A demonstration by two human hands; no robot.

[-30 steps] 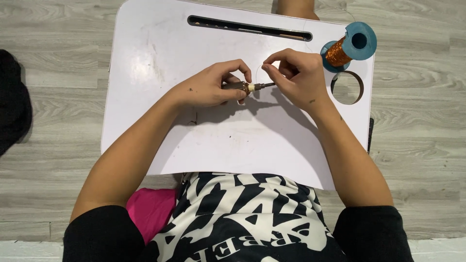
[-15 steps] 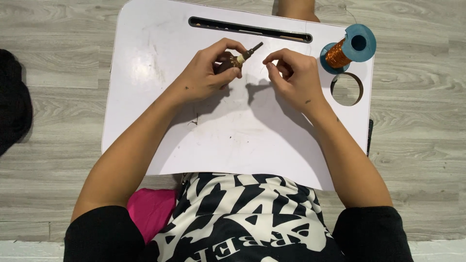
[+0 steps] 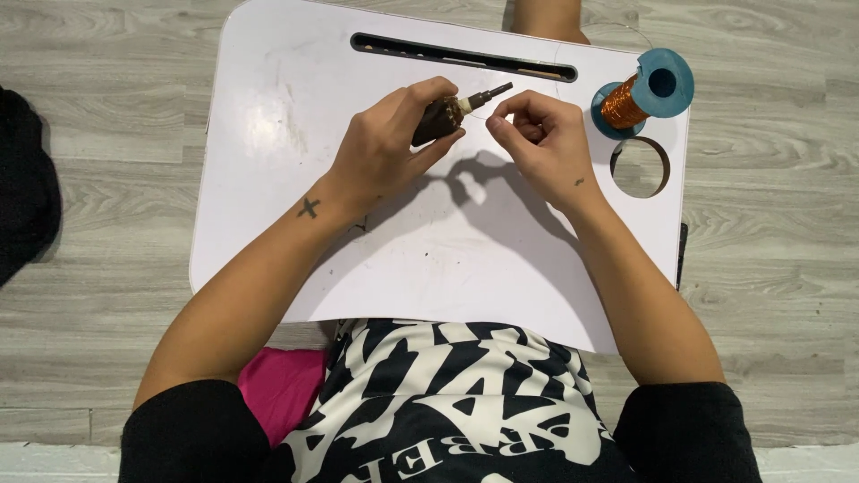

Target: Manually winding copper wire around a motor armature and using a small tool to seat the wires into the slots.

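Note:
My left hand (image 3: 389, 143) grips a small dark cylindrical part (image 3: 452, 109) with a thin shaft pointing up and to the right, held above the white lap tray (image 3: 268, 179). My right hand (image 3: 541, 139) is just right of the shaft tip, with thumb and fingers pinched together; a very fine wire seems to run from there toward the spool, too thin to be sure. A spool of copper wire (image 3: 637, 97) with blue ends lies on its side at the tray's far right corner.
A long slot (image 3: 403, 46) runs along the tray's far edge, and a round cup hole (image 3: 640, 167) sits below the spool. A dark object (image 3: 22, 179) lies on the grey wood floor at left. A pink cloth (image 3: 282, 380) shows under my left arm.
My left hand lifted the dark part from lying level near the tray's middle and tilted its shaft up and right. My right hand let go of the shaft and now hovers by its tip.

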